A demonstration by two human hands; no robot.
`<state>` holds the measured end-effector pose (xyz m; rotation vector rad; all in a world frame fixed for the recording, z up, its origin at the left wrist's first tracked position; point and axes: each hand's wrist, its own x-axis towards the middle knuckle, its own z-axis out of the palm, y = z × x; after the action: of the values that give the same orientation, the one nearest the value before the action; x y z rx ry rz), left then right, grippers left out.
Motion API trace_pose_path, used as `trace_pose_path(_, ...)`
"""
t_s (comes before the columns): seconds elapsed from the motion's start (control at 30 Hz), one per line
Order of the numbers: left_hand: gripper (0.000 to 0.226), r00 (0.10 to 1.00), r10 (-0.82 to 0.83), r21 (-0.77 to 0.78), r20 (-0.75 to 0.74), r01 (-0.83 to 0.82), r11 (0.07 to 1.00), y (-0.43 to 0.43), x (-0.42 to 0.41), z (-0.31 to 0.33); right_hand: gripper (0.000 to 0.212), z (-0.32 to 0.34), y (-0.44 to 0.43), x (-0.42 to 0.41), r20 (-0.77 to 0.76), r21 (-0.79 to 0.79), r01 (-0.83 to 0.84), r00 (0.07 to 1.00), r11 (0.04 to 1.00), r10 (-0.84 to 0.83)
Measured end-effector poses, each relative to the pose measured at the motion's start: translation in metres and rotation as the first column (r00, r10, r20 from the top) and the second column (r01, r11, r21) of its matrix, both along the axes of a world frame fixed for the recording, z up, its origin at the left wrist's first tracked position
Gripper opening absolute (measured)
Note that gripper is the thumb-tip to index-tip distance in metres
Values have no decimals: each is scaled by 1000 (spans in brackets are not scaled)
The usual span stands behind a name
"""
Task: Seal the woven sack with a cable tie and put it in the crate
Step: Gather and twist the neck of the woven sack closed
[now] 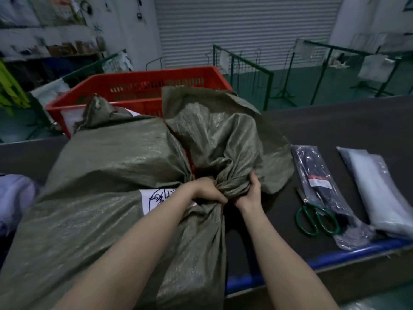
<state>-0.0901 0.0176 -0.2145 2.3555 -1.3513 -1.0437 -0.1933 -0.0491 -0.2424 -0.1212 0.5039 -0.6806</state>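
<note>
A large grey-green woven sack [107, 175] lies full on the dark table [357, 130], with a white label bearing black writing near its neck. Its mouth is bunched into a neck [228, 186], and the loose top flares out behind. My left hand [207, 191] grips the neck from the left. My right hand [251, 193] grips it from the right, fingers curled round the cloth. The red plastic crate [143, 86] stands behind the sack beyond the table's far edge. A clear bag of black cable ties [317, 180] lies to the right.
Green-handled scissors [315, 215] lie on the cable-tie bag. A grey plastic packet [380, 193] sits at the far right. The table has a blue front edge [335, 256]. A pale bundle [15, 198] lies at the left. Green metal racks [245, 63] stand behind.
</note>
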Motion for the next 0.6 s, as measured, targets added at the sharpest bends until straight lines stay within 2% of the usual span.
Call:
trace_pose_path(0.1, 59, 998, -31, 67, -57, 35, 997, -1, 5, 4, 45, 6, 0, 3, -152, -63, -5, 988, 998, -4)
trace_pose_path(0.17, 57, 976, -52, 83, -213, 71, 994, -2, 7, 8, 38, 10, -4, 5, -243, -142, 69, 965, 987, -103)
trace_pose_path(0.2, 52, 948, -45, 73, -315, 72, 995, -1, 7, 13, 40, 9, -7, 4, -282, -175, 141, 941, 975, -186)
trace_pose_path(0.27, 29, 846, -4, 12, -533, 12, 1000, 0, 8, 23, 45, 6, -12, -4, -415, -279, 255, 837, 926, -356)
trace_pose_path(0.3, 22, 789, 18, -24, -614, -42, 999, -2, 8, 28, 47, 5, -11, -10, -469, -358, 245, 787, 901, -401)
trace_pose_path(0.33, 25, 738, 45, -74, -674, -128, 989, -6, 7, 34, 51, 4, -11, -13, -507, -427, 193, 758, 884, -411)
trace_pose_path(0.43, 49, 764, 109, -209, -636, -306, 929, -27, 3, 43, 63, 11, -5, -20, -600, -548, 7, 693, 836, -399)
trace_pose_path(0.53, 49, 806, 83, -289, -585, -304, 908, -43, -3, 53, 62, 13, -1, -27, -626, -624, -118, 667, 772, -405)
trace_pose_path(0.6, 66, 839, 49, -276, -542, -233, 932, -52, -3, 59, 64, 14, -1, -37, -650, -680, -217, 620, 701, -439)
